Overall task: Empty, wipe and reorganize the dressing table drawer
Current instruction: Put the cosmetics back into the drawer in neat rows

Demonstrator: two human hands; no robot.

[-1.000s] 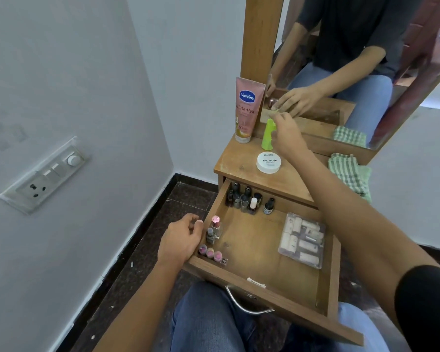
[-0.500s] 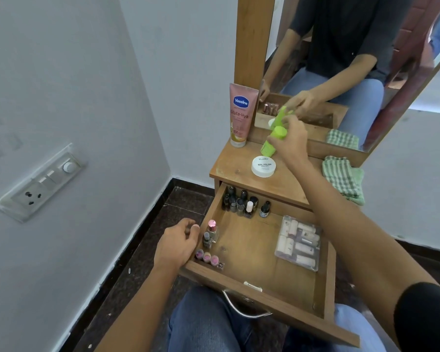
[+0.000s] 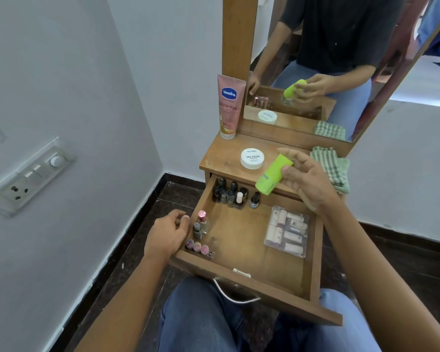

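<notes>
I see the open wooden drawer of the dressing table pulled out over the person's lap. At its back left stands a cluster of dark nail polish bottles. Small pink-capped bottles line its left wall, and a clear plastic box of pale tubes lies on the right. The right hand pinches a lime-green cylindrical bottle at its upper end, tilted, above the drawer's back edge. The left hand rests against the drawer's left wall, fingers loosely curled; I cannot tell whether it grips. On the wooden tabletop sit a round white jar, an upright pink lotion tube and a green checked cloth.
</notes>
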